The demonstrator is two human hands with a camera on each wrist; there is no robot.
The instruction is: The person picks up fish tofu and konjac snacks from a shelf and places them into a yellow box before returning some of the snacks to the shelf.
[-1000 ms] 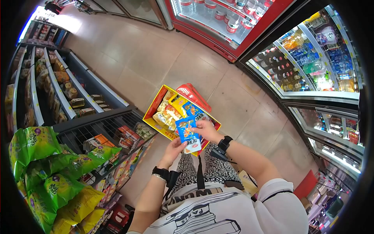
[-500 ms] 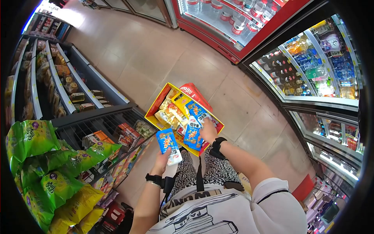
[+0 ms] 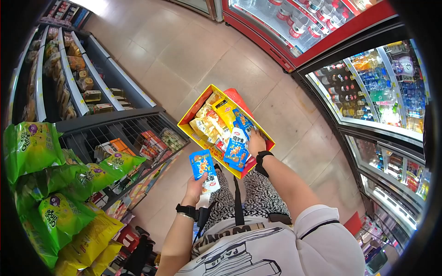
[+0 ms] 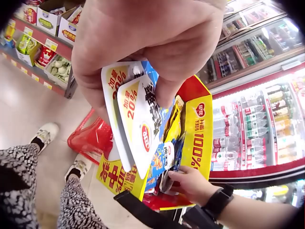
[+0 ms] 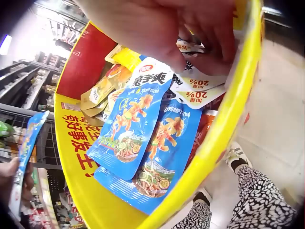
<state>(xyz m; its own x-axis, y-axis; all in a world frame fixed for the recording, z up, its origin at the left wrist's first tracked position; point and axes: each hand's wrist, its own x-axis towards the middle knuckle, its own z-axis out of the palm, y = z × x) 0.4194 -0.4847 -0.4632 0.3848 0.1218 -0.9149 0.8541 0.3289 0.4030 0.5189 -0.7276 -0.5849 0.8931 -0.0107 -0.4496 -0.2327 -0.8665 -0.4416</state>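
The left hand (image 3: 195,185) is being closed, thumb against curled fingers, round two flat blue-and-white foil snack packets (image 3: 203,168). These are being held upright by their white ends, clear of the box and just beside its near edge. The right hand (image 3: 256,143) is being rested inside the open yellow cardboard display box (image 3: 188,129), at its near corner. Its fingertips (image 5: 167,47) are being pinched on the white sealed end of one of the matching blue packets (image 5: 133,124), which are lying overlapped there. Yellow and beige snack bags (image 3: 209,123) are being crowded toward the far edge. The box is being carried by a red plastic basket (image 4: 95,138) on the tiled floor.

The packets are being judged light, thin and limp. Their foil looks slick, so stacked ones may slide on each other. The contents are likely to crush under a hard squeeze. Each packet is best taken by the flat sealed end, in a firm pinch.
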